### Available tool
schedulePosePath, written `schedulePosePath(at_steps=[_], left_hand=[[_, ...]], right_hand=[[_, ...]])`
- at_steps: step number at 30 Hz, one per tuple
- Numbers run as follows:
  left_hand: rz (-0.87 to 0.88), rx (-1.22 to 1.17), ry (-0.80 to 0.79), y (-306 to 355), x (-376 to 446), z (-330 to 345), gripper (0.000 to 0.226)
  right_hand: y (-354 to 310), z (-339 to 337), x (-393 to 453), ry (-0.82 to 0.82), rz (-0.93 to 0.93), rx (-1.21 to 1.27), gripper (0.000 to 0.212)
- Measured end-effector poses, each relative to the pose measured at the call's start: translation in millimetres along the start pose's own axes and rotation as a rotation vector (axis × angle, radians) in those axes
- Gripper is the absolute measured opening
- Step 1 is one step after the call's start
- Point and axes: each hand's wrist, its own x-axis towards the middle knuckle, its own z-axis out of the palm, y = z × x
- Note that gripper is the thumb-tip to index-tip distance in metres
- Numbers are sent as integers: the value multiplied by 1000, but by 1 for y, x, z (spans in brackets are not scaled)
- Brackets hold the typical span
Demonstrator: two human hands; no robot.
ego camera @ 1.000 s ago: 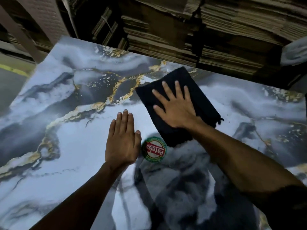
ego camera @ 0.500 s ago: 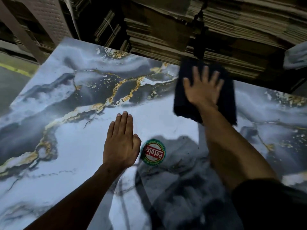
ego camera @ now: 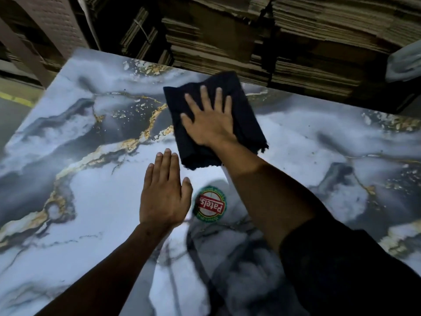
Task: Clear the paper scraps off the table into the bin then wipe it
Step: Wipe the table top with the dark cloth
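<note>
Left hand (ego camera: 163, 197) flat on marble-pattern bench (ego camera: 68, 224), fingers straight and together, grip holding nothing. Round sticker (ego camera: 209, 204) just beside its thumb. Farther: right hand (ego camera: 210, 123), fingers spread, presses black cloth (ego camera: 246, 115) near bench's far edge. Stacked cardboard (ego camera: 296, 53) beyond.

round sticker (ego camera: 209, 204) on marble-patterned table (ego camera: 86, 201) | red band reads "Patels" in white letters, upside down from here | small print round the green rim too blurred to read
</note>
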Motion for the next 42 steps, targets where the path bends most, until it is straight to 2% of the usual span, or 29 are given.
schedulePosePath(at_steps=[1,3,9,11,13,15,16,19,21,22,24,29,32,34,38,40,42], left_hand=[[-1,2,3,0,0,0,70],[4,0,5,0,-1,1,69],[13,-12,19,1,-3,0,69],[13,-3,16,2,-3,1,70],[19,11,10,5,-4,1,71],[28,25,12,5,-3,1,72],[25,25,9,2,-2,0,72],[22,23,20,-4,0,0,73],[22,21,33,-7,0,1,73],[20,16,33,-6,0,1,73],[22,23,28,-5,0,3,73],[68,92,2,-2,-2,1,73],[105,96,-3,3,1,-4,71],[192,123,-11,14,9,-5,70],[331,30,14,74,37,1,70],[328,-72,-1,102,48,5,74],[310,-112,-27,114,52,11,75]], right_hand=[[11,-2,1,3,-5,1,65],[54,-6,-6,56,110,8,65],[249,-29,-90,142,720,62,67],[280,-32,-121,137,861,103,67],[277,-29,-131,157,918,121,65],[242,-24,-127,172,854,123,64],[214,-18,-123,168,764,92,64],[122,5,-118,127,364,-25,64],[99,8,-118,55,192,-22,63],[105,7,-117,39,163,-27,63],[139,0,-117,70,220,-47,64],[246,-17,-140,127,646,56,66],[245,-16,-148,116,732,88,64],[210,-7,-146,105,634,45,64],[123,12,-139,74,179,-33,62],[122,9,-130,34,80,-54,62],[156,0,-119,55,114,-61,63]])
